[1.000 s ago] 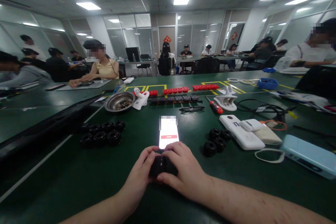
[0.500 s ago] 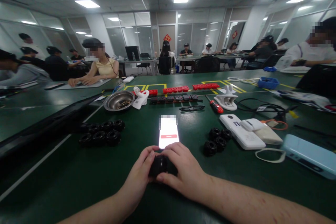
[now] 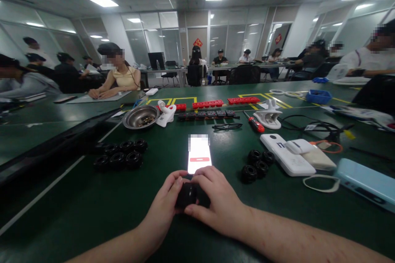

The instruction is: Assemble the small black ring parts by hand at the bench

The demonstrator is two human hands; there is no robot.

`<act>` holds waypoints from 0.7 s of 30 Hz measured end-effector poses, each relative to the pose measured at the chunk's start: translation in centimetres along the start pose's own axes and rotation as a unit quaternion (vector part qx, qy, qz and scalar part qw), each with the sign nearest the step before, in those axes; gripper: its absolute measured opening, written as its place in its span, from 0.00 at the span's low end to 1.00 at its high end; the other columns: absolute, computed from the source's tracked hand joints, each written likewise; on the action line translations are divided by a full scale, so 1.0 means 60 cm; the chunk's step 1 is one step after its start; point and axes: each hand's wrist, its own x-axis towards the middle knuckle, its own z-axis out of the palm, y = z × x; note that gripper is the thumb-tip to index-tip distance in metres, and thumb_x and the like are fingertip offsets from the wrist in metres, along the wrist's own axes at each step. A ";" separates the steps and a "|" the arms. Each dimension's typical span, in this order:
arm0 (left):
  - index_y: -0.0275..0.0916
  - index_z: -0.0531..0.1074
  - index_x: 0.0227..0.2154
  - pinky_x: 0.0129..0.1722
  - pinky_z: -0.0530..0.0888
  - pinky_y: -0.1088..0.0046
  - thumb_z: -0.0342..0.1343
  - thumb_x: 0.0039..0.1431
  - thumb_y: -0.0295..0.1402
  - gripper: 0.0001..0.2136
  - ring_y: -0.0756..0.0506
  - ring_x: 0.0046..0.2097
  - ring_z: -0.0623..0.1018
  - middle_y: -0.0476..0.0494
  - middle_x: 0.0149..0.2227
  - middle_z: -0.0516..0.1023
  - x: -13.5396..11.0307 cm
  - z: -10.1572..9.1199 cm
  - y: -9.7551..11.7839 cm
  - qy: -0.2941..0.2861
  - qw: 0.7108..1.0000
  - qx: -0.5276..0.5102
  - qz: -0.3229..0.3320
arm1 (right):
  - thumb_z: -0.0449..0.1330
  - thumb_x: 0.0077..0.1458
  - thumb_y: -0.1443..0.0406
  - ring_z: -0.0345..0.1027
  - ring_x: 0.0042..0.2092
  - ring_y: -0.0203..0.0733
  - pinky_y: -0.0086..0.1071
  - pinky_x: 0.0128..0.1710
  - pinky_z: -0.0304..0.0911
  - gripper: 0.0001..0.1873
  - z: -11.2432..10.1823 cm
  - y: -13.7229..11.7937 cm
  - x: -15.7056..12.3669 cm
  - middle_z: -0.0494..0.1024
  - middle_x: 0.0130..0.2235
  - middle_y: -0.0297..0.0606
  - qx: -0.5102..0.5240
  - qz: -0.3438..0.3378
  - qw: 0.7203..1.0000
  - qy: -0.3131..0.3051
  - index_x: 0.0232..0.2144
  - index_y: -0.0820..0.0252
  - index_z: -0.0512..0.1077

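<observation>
My left hand (image 3: 165, 203) and my right hand (image 3: 216, 201) meet near the table's front edge, both closed around a small black wheel-like part (image 3: 187, 195) held between the fingers. Just beyond them a phone (image 3: 199, 154) lies flat with its screen lit. Several black wheels (image 3: 121, 154) sit in a group to the left, and a smaller group of black wheels (image 3: 258, 164) lies to the right.
On the green table (image 3: 92, 213) are a metal bowl (image 3: 140, 117), red and black part strips (image 3: 212, 109), a red-handled screwdriver (image 3: 253, 124), white clamps, a white power bank (image 3: 286, 154), a light blue case (image 3: 365, 183) and cables. Other people sit at tables around.
The view has shifted slightly. My hands stay in place around the black part.
</observation>
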 end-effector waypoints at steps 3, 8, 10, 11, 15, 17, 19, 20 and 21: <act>0.42 0.63 0.39 0.28 0.72 0.70 0.47 0.53 0.44 0.14 0.44 0.33 0.75 0.46 0.33 0.72 0.000 0.001 0.002 0.003 1.000 0.013 0.002 | 0.61 0.45 0.62 0.58 0.42 0.44 0.39 0.41 0.58 0.21 0.002 0.001 -0.003 0.66 0.41 0.41 0.019 -0.028 0.999 -0.013 0.43 0.59 0.64; 0.41 0.63 0.38 0.26 0.72 0.72 0.46 0.54 0.42 0.13 0.45 0.33 0.74 0.47 0.34 0.71 -0.002 0.000 0.001 -0.006 1.000 0.004 0.017 | 0.59 0.45 0.69 0.56 0.46 0.43 0.38 0.46 0.56 0.25 0.004 -0.002 -0.010 0.63 0.45 0.40 0.024 -0.055 0.998 -0.014 0.48 0.58 0.60; 0.41 0.63 0.38 0.28 0.73 0.71 0.46 0.54 0.42 0.13 0.46 0.33 0.74 0.47 0.34 0.71 -0.003 0.000 -0.001 -0.011 1.000 -0.002 0.017 | 0.61 0.43 0.67 0.56 0.45 0.43 0.38 0.46 0.55 0.28 0.002 -0.003 -0.009 0.63 0.45 0.40 0.025 -0.046 0.999 -0.011 0.48 0.59 0.60; 0.41 0.63 0.38 0.29 0.73 0.70 0.46 0.54 0.42 0.13 0.46 0.33 0.75 0.47 0.33 0.71 -0.003 0.000 -0.002 -0.014 1.000 -0.005 0.018 | 0.62 0.42 0.65 0.56 0.45 0.44 0.39 0.45 0.55 0.30 0.001 -0.003 -0.007 0.63 0.45 0.40 0.025 -0.039 0.999 -0.007 0.48 0.59 0.59; 0.42 0.62 0.39 0.30 0.72 0.69 0.46 0.53 0.43 0.13 0.45 0.32 0.75 0.48 0.32 0.71 -0.002 0.000 -0.002 -0.019 1.000 -0.002 0.007 | 0.63 0.41 0.57 0.57 0.42 0.46 0.41 0.42 0.57 0.26 -0.001 -0.001 -0.001 0.65 0.41 0.41 0.005 0.003 1.000 0.002 0.43 0.60 0.64; 0.42 0.62 0.40 0.29 0.72 0.69 0.46 0.53 0.44 0.14 0.45 0.32 0.74 0.47 0.33 0.71 -0.002 0.001 0.001 -0.013 1.000 0.011 0.002 | 0.62 0.43 0.58 0.58 0.42 0.45 0.40 0.42 0.57 0.22 0.000 0.001 -0.001 0.66 0.40 0.41 -0.001 -0.002 1.000 -0.004 0.41 0.60 0.66; 0.42 0.62 0.39 0.28 0.72 0.70 0.45 0.54 0.43 0.14 0.44 0.35 0.73 0.46 0.34 0.70 -0.001 0.001 0.002 -0.004 1.000 0.019 0.008 | 0.62 0.44 0.61 0.57 0.43 0.44 0.38 0.43 0.57 0.23 0.002 0.002 -0.003 0.65 0.42 0.41 0.003 -0.028 1.000 -0.009 0.44 0.60 0.64; 0.42 0.62 0.39 0.28 0.72 0.70 0.45 0.54 0.43 0.14 0.44 0.36 0.73 0.45 0.35 0.70 -0.001 0.002 0.002 -0.001 1.000 0.018 0.012 | 0.61 0.45 0.63 0.57 0.44 0.44 0.38 0.44 0.56 0.24 0.003 0.003 -0.004 0.64 0.43 0.41 0.005 -0.042 0.999 -0.010 0.46 0.60 0.63; 0.42 0.62 0.39 0.28 0.72 0.70 0.45 0.54 0.43 0.13 0.44 0.37 0.72 0.45 0.36 0.70 0.000 0.002 0.002 0.000 1.000 0.015 0.016 | 0.61 0.46 0.65 0.56 0.44 0.44 0.38 0.45 0.56 0.25 0.004 0.003 -0.006 0.64 0.44 0.42 0.005 -0.055 0.998 -0.011 0.48 0.60 0.61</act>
